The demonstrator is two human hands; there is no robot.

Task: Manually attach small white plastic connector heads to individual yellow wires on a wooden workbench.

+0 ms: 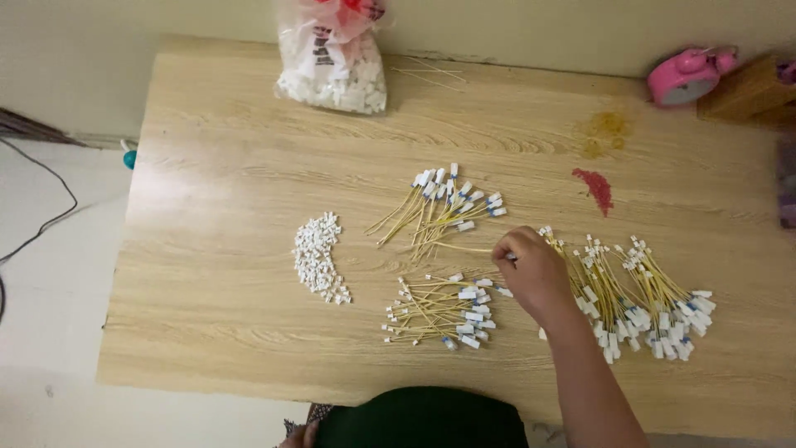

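My right hand (533,272) reaches over the wooden table (232,158), its fingertips pinched on a thin yellow wire (464,247) that lies pointing left. Just beyond it is a fanned bunch of yellow wires with white and blue ends (444,207). A second bunch (444,314) lies nearer me, left of my wrist. A larger heap of the same wires (643,299) lies to the right of the hand. A curved pile of small white connectors (319,255) sits further left. Only a sliver of my left hand (296,436) shows at the bottom edge.
A clear plastic bag of white pieces (336,70) stands at the table's far edge. A pink alarm clock (686,76) and a wooden block (750,93) sit at the far right. Red (597,189) and yellowish (605,133) stains mark the top. A dark cable (50,217) runs across the floor on the left.
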